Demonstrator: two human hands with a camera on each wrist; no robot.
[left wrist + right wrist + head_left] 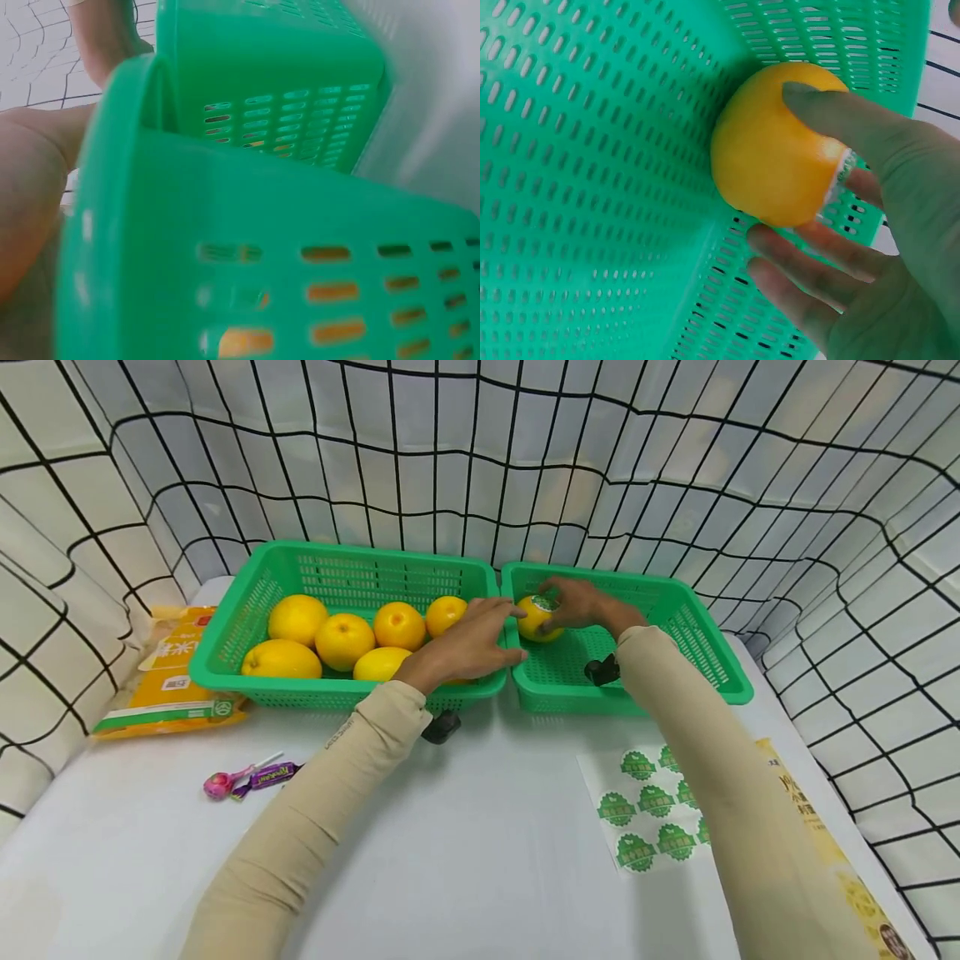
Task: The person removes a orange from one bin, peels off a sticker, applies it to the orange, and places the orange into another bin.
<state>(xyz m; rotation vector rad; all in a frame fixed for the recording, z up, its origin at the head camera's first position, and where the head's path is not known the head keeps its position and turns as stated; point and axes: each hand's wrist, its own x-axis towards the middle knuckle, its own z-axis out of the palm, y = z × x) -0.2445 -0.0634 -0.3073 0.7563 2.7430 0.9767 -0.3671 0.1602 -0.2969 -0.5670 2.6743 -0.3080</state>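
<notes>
In the head view, my right hand reaches into the right green basket and grips an orange at its left end. The right wrist view shows the thumb on one side of this orange and the fingertips curled at the other. A green and white sticker is on the fruit. My left hand hovers over the right end of the left green basket with its fingers extended, holding nothing. Several oranges and yellow fruits lie in that left basket, partly hidden by the hand.
A sheet of green stickers lies at the right front, partly under the right forearm. A lollipop and a purple-wrapped candy are on the white table. An orange bag sits at far left. Black netting surrounds the table.
</notes>
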